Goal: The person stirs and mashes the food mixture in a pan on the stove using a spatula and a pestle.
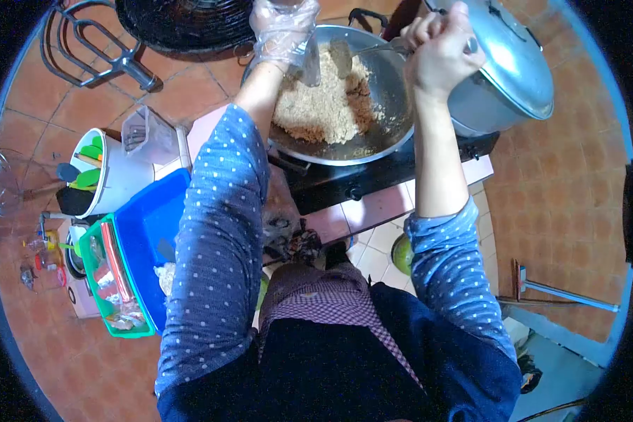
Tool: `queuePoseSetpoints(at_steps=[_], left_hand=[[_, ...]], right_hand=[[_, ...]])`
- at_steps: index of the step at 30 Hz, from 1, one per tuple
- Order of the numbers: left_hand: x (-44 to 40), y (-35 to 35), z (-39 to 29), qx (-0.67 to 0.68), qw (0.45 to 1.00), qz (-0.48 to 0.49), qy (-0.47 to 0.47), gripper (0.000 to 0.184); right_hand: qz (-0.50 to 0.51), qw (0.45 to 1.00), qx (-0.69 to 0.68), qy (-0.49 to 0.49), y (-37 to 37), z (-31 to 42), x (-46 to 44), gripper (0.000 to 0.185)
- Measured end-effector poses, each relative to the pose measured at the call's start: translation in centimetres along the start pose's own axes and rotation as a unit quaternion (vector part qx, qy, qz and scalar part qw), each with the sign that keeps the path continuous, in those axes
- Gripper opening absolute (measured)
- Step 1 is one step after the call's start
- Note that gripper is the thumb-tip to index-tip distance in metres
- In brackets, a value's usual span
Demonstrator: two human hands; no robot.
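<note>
A metal wok (394, 130) holds a heap of pale brown, crumbly mixture (316, 109), with a darker patch on its right side. My right hand (443, 56) is closed around the handle of a spatula, above the wok's right rim. The flat blade of the spatula (341, 58) rests in the heap. My left hand (285, 29), in a clear plastic glove, is raised over the wok's upper left rim. Its fingers look curled, and the frame's top edge partly cuts them off; what they hold is unclear. Loose plastic hangs beside that wrist.
The wok sits on a stove (387, 179). Close on its right stands a large lidded pot (464, 112). To the left are a blue tub (137, 218), a green basket (141, 329), a white utensil bucket (123, 186) and a dark round pan (183, 28).
</note>
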State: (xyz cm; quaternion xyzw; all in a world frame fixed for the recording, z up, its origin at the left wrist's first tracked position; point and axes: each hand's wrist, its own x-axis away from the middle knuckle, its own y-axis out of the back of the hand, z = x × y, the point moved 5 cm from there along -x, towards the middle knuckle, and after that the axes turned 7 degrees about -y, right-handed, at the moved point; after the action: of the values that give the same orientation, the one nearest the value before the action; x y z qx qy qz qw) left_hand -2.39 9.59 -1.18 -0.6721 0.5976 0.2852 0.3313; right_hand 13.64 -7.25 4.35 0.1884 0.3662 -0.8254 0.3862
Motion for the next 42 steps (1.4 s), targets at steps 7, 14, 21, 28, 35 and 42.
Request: queuePoseSetpoints(at_steps=[7,14,21,28,35,42], left_hand=[[0.3,0.4,-0.5,-0.054,0.998,0.016,0.028,0.062],[-0.1,0.6,0.0,-0.050,0.999,-0.001,-0.004,0.059],[0.9,0.5,-0.5,-0.033,0.999,0.019,-0.016,0.058],[0.7,0.5,-0.1,-0.023,0.999,0.036,-0.022,0.064],[0.7,1.0,-0.8,-0.021,0.998,0.065,-0.005,0.065],[0.7,0.4,0.2,-0.003,0.998,0.063,-0.027,0.064]], right_hand=[[0.017,0.993,0.043,0.109,-3.6,8.8,-2.5,0.058],[0.046,0.998,-0.040,-0.003,-4.1,-1.4,-0.2,0.043],[0.008,0.998,0.058,-0.004,-6.6,3.4,-4.3,0.048],[-0.017,0.979,0.179,0.094,-7.4,4.7,-5.3,0.045],[0.063,0.986,0.090,-0.127,-5.4,-2.2,-7.3,0.042],[0.146,0.987,0.068,-0.023,-7.8,7.2,-8.8,0.041]])
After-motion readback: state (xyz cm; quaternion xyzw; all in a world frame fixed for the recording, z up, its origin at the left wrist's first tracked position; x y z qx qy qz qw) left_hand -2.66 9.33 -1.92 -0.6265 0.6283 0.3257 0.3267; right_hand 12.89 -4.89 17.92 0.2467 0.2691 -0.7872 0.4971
